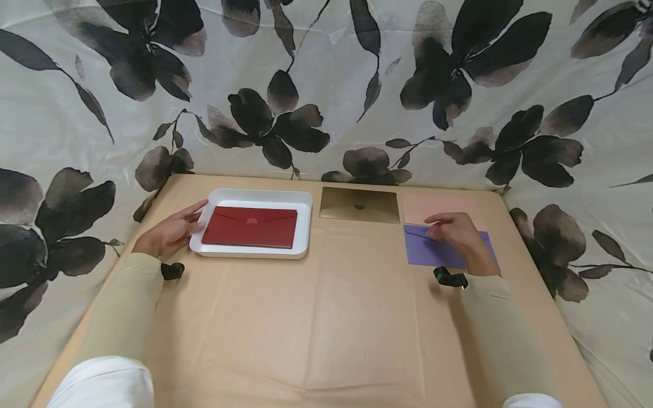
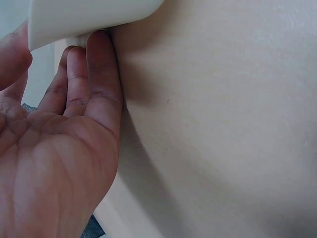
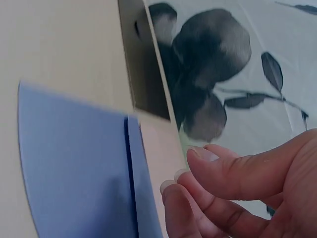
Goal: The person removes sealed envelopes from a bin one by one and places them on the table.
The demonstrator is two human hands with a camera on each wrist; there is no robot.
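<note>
At the back left of the table, a white tray holds a red envelope with its flap side up. My left hand grips the tray's left edge. In the left wrist view its fingers go under the rim and the thumb touches the rim's side. On the right, my right hand hovers over a purple envelope. The right wrist view has thumb and fingers loosely bent near each other, nothing between them. A pink envelope lies behind the purple one, which overlaps its front edge.
A gold envelope lies along the table's back edge between the tray and the pink envelope. The tan table covering spreads in front of them. A floral cloth hangs behind the table.
</note>
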